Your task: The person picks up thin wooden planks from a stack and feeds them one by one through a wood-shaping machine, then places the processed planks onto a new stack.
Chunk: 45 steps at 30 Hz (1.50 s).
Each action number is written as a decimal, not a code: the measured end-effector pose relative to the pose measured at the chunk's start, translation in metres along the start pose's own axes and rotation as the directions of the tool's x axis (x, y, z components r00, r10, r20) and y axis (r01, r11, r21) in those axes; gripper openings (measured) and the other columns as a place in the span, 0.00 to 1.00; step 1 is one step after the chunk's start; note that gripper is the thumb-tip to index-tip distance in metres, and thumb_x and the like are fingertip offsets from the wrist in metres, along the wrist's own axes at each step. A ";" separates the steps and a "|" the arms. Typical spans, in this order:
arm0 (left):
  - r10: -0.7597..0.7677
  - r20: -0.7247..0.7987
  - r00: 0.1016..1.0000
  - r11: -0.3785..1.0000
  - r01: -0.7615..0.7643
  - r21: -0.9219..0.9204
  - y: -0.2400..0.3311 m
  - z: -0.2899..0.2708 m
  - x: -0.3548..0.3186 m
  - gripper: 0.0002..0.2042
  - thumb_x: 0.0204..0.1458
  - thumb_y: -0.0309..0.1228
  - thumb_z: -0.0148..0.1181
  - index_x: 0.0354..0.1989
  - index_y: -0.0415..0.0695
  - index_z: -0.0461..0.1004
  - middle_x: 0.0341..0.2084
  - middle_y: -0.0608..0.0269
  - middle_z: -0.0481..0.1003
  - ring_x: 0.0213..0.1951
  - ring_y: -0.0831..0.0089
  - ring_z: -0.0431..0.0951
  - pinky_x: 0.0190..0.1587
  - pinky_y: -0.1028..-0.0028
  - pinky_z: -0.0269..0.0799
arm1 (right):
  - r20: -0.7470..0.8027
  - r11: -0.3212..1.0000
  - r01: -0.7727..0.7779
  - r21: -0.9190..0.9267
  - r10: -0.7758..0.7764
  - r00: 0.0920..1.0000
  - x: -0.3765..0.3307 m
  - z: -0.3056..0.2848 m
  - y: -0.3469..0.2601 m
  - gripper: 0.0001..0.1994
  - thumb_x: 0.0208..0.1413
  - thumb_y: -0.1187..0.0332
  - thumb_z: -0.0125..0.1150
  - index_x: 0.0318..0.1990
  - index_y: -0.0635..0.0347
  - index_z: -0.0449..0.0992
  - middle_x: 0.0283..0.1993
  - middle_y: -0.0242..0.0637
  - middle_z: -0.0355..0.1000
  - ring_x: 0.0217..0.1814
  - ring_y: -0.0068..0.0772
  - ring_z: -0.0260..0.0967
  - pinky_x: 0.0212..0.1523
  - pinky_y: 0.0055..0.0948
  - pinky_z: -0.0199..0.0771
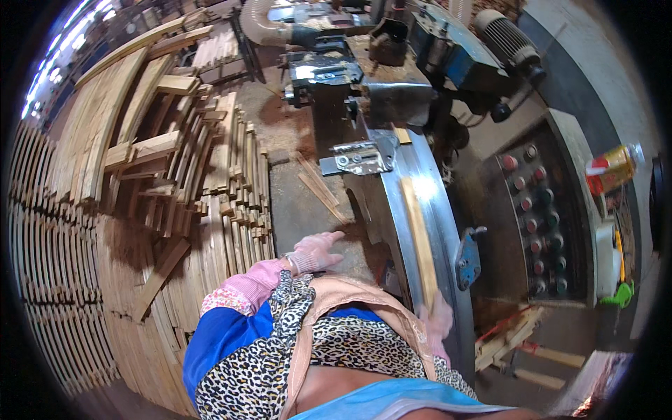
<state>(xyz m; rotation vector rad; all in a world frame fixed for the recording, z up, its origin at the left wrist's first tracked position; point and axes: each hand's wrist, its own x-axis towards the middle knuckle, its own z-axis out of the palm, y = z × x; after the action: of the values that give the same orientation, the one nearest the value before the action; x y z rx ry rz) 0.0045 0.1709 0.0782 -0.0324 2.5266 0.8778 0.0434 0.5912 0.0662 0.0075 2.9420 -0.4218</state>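
A long pale wooden strip [420, 241] lies lengthwise on the smooth metal bed [451, 269] of a woodworking machine. At its near end is my right hand [437, 322], gloved and slightly blurred, with the fingers closed around the wood. My left hand [316, 252], in a pale glove, reaches out over the floor left of the machine. Its fingers are stretched out and nothing is in them. Farther along the bed, the end of another wooden piece [402, 135] shows beside a metal guide block [360, 157].
Stacked wooden strips [234, 175] and longer boards [105, 133] fill the left side. Loose offcuts [318, 189] lie on the floor. To the right are a button panel [539, 217], a blue clamp-like bracket [467, 259], a bottle [612, 168] and a motor [507, 38].
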 end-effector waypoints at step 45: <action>-0.741 -0.592 -0.317 0.599 -0.711 -0.369 -0.134 -0.537 0.085 0.19 0.54 0.34 0.73 0.43 0.31 0.76 0.37 0.53 0.81 0.37 0.59 0.81 0.45 0.63 0.79 | -0.275 0.998 0.037 0.045 -0.023 0.961 0.232 0.073 -0.174 0.30 0.54 0.47 0.67 0.63 0.47 0.77 0.72 0.43 0.67 0.82 0.47 0.48 0.78 0.54 0.47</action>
<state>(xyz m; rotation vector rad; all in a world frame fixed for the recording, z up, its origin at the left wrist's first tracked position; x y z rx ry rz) -0.2729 -0.2436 0.3337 -2.3405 2.3678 3.1402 -0.1782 0.3998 0.0066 0.0302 3.2063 -0.5394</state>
